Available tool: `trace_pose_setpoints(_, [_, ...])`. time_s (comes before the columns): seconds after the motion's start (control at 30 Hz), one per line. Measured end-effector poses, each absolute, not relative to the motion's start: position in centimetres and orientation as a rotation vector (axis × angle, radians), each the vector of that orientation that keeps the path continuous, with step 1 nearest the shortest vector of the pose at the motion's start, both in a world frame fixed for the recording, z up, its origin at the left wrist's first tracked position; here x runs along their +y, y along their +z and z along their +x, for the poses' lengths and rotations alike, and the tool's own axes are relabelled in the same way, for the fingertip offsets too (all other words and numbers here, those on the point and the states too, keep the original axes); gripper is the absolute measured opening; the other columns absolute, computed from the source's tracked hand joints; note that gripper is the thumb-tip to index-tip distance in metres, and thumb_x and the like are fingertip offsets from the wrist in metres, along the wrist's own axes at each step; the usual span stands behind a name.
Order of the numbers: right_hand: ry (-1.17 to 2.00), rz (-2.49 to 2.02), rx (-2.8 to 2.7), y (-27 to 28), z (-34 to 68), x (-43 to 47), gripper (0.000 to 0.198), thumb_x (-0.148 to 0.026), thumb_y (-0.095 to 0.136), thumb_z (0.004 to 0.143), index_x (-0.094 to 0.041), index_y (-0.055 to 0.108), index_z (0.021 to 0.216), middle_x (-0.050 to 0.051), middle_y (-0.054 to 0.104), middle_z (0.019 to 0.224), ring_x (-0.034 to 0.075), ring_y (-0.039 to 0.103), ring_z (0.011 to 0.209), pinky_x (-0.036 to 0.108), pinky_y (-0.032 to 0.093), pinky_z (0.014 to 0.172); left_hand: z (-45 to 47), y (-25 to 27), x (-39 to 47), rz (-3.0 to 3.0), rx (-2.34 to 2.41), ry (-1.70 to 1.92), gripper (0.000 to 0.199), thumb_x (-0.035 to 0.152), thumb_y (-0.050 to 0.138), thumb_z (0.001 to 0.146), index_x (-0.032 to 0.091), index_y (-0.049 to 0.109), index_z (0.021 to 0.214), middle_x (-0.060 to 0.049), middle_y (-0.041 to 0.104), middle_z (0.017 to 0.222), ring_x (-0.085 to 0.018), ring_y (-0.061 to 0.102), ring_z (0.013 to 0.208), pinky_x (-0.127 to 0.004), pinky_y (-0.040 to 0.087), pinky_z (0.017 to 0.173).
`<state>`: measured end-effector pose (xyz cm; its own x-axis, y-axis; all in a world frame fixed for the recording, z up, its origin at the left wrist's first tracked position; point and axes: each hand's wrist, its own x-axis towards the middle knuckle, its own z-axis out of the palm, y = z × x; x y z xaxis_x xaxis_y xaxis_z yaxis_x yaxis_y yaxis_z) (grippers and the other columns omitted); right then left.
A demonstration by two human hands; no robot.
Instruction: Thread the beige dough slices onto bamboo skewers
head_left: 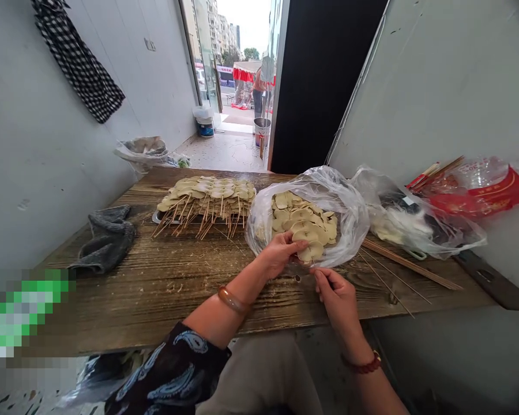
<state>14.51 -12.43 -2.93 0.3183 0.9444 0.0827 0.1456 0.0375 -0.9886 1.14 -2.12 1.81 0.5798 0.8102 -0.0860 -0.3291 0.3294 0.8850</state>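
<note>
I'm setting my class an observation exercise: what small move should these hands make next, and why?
Probably the right hand should ease the thin brown wooden skewer slightly further through the pale yellow, flat, round slices: the left hand steadies them, and the right pinches the skewer close to the nearest slice.

Left hand (280, 253): thumb extended, fingers partly hidden
Right hand (339, 295): thumb and forefinger pinched, near the left
Forearms (256, 279): converging forward
</note>
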Motion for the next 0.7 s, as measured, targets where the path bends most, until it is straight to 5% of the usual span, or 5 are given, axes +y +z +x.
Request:
trace_pose_setpoints(0.23, [0.72,-1.466,-1.169,-2.35,14.34,-12.38,0.033,-0.045,0.057,0.082,-0.014,0.07,0.083,-0.002,0.052,0.056,0.01,0.043,0.049,0.021,0.033,0.045,1.15,2.19,-2.24,1.022,0.688,0.8,0.041,0.039,0.077,0.059,0.01,0.062,0.083,-0.003,0.064,0.066,-0.009,0.054,0.047,-0.019,0.04,0.041])
trace_pose_setpoints(0.53, [0.668,-1.491,-1.21,-2.23,14.16,-12.37,0.033,-0.044,0.054,0.083,-0.015,0.07,0.083,-0.001,0.056,0.058,0.011,0.047,0.049,0.021,0.035,0.045,1.5,1.99,-2.47,0.892,0.571,0.89,0.04,0.039,0.079,0.058,0.01,0.068,0.083,-0.006,0.068,0.076,-0.013,0.06,0.066,-0.025,0.048,0.063])
trace_pose_setpoints(0.7, [0.596,-1.51,-1.268,-2.1,14.09,-12.38,0.032,-0.042,0.052,0.084,-0.015,0.069,0.08,0.0,0.057,0.058,0.012,0.049,0.05,0.021,0.037,0.046,1.97,2.07,-2.96,0.887,0.638,0.918,0.035,0.036,0.081,0.054,0.01,0.066,0.073,-0.003,0.065,0.065,-0.009,0.055,0.056,-0.021,0.043,0.054])
